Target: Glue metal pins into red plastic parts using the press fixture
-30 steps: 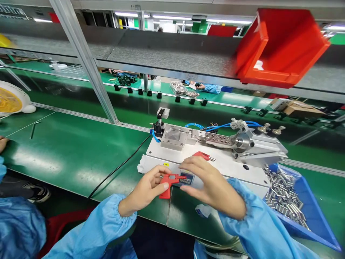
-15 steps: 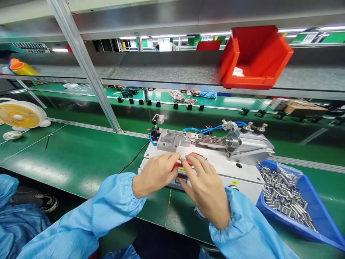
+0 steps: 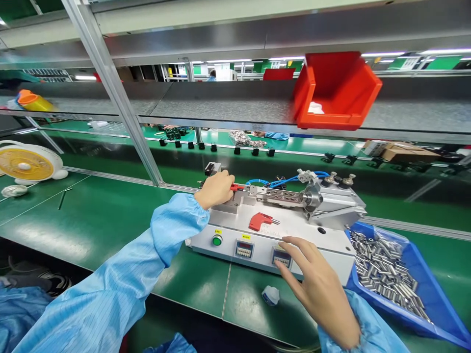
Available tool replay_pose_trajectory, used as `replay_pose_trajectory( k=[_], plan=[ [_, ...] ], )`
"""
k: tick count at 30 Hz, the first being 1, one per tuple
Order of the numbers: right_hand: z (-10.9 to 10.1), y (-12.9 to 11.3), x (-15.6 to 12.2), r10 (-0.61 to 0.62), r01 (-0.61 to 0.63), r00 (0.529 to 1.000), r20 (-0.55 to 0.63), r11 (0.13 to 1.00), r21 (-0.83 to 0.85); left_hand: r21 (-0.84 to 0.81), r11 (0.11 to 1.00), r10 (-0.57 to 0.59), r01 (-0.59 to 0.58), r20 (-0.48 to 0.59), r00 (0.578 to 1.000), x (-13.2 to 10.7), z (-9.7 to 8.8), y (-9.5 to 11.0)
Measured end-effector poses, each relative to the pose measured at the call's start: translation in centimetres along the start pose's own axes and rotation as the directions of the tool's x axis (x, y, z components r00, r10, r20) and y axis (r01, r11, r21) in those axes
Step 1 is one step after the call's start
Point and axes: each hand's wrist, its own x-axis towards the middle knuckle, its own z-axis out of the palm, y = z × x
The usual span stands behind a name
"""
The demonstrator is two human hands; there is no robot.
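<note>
My left hand (image 3: 215, 189) is closed on a red plastic part (image 3: 235, 187) and holds it at the metal fixture block of a white bench machine (image 3: 257, 245). A second red part (image 3: 259, 221) with metal pins lies on the machine's white top plate. My right hand (image 3: 317, 288) hovers open, fingers spread, at the machine's front panel near its right digital display (image 3: 282, 257). Both arms wear light blue sleeves.
A blue tray (image 3: 423, 284) of several metal cylinders sits right of the machine. A pneumatic cylinder (image 3: 336, 196) with blue hoses tops it. A small white cap (image 3: 271, 295) lies on the green belt. A red bin (image 3: 336, 90) sits on the shelf above; a yellow fan (image 3: 27, 164) stands far left.
My left hand carried a red part from the machine's front edge up to the fixture block. My right hand let go and drew back to the front panel. The camera tilted upward.
</note>
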Motion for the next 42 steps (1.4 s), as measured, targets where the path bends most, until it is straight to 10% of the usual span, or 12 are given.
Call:
replay_pose_trajectory(
  k=[25, 31, 36, 42],
  plan=[
    [0.9, -0.1, 0.2, 0.013, -0.015, 1.0, 0.023, 0.997, 0.08, -0.031, 0.999, -0.021, 0.017, -0.13, 0.991, -2.2, 0.9, -0.5],
    [-0.6, 1.9, -3.5, 0.077, -0.076, 0.997, -0.026, 0.997, 0.031, -0.249, 0.92, 0.081, -0.304, -0.637, 0.767, -12.5, 7.4, -1.4],
    [0.2, 5.0, -6.4, 0.252, -0.253, 0.967, -0.036, 0.966, -0.05, -0.371, 0.888, 0.114, -0.272, -0.396, 0.911, -16.4, 11.7, -1.1],
    [0.7, 6.8, -5.9, 0.42, -0.428, 0.904, 0.083, 0.885, 0.183, -0.296, 0.92, 0.215, -0.256, -0.163, 0.963, -14.1, 9.9, -1.8]
  ],
)
